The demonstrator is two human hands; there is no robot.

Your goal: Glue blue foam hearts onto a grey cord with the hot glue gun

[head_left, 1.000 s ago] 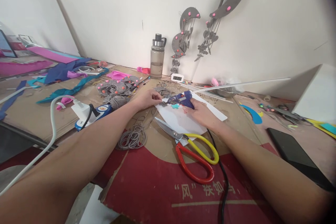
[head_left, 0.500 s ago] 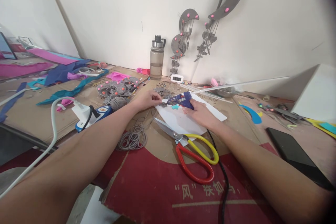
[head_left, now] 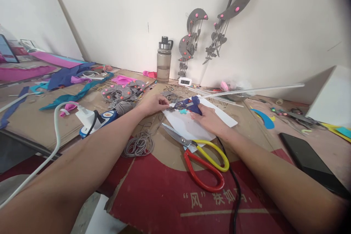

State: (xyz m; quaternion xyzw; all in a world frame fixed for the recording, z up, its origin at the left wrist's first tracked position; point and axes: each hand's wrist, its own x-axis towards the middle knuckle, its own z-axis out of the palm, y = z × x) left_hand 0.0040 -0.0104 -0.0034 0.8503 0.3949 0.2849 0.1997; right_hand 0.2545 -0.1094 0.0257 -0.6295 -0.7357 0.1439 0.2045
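My right hand (head_left: pixel 207 117) is wrapped round the handle of a blue hot glue gun (head_left: pixel 195 105), its nozzle pointing left. A long clear glue stick (head_left: pixel 255 89) sticks out of its back. At the nozzle, my left hand (head_left: pixel 156 104) pinches a small grey piece (head_left: pixel 171 108), mostly hidden by the fingertips. Under the gun lies white paper (head_left: pixel 183 128) with a small turquoise shape (head_left: pixel 183 111) near the nozzle. Scissors (head_left: pixel 200 153) with one red and one yellow handle lie open across the paper's near edge. A coil of grey cord (head_left: pixel 139 143) rests below my left wrist.
Behind stand a water bottle (head_left: pixel 163 62) and a small digital clock (head_left: pixel 185 81). Grey moon-shaped hangings (head_left: pixel 197 18) are on the wall. Left are grey felt pieces (head_left: pixel 120 93) and a power strip (head_left: pixel 109 117); right, a phone (head_left: pixel 309 161). A black cable (head_left: pixel 237 197) runs to the front.
Almost nothing differs. The glue stick's far end has dipped slightly, and the whole view has shifted a little; both hands keep their places.
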